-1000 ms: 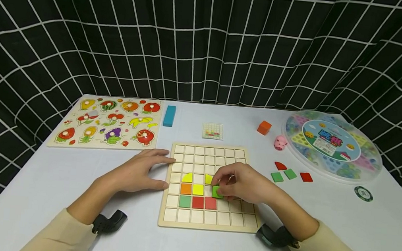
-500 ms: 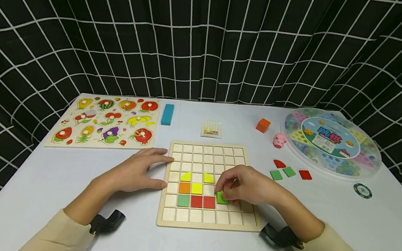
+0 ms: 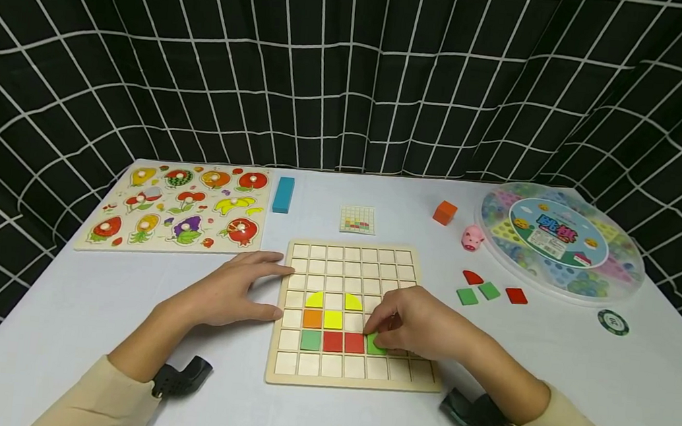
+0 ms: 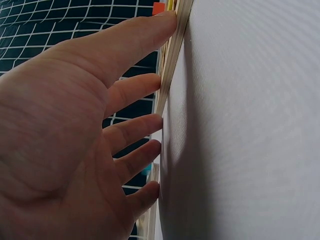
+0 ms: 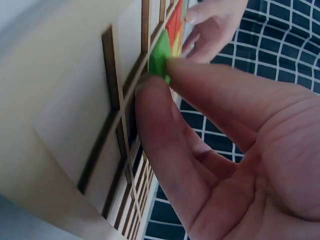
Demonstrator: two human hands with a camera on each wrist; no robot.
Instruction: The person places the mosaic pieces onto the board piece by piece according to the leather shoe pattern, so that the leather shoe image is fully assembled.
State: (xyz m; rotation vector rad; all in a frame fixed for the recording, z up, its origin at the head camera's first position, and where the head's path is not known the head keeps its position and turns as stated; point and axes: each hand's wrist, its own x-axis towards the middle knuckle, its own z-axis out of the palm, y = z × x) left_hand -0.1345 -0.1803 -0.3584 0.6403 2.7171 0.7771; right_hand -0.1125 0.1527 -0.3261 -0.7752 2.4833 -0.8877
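Observation:
A wooden grid board (image 3: pixel 297 363) lies in the middle of the table, with square and rounded coloured tiles in some of its cells. My right hand (image 3: pixel 425 325) pinches a light green square tile (image 3: pixel 373 344) at the cell right of two red tiles (image 3: pixel 344 342); in the right wrist view the thumb lies on the green tile (image 5: pixel 159 55), which looks slightly tilted. My left hand (image 3: pixel 230 291) rests beside the board, thumb and index fingertip against its left edge, the fingers extended. Also on the board are a yellow square (image 3: pixel 333 320), an orange square (image 3: pixel 312 319) and two yellow rounded tiles.
Loose red and green tiles (image 3: pixel 489 291) lie right of the board. Behind them stand a pink pig (image 3: pixel 472 238), an orange cube (image 3: pixel 444 212) and a round game box (image 3: pixel 555 276). A small pattern card (image 3: pixel 357 220), blue block (image 3: pixel 284 195) and fruit puzzle (image 3: pixel 149 245) lie farther back.
My right hand has moved slightly toward me with the green tile, from above the row of the yellow square down to the cell beside the red tiles. The left hand stays at the board's edge.

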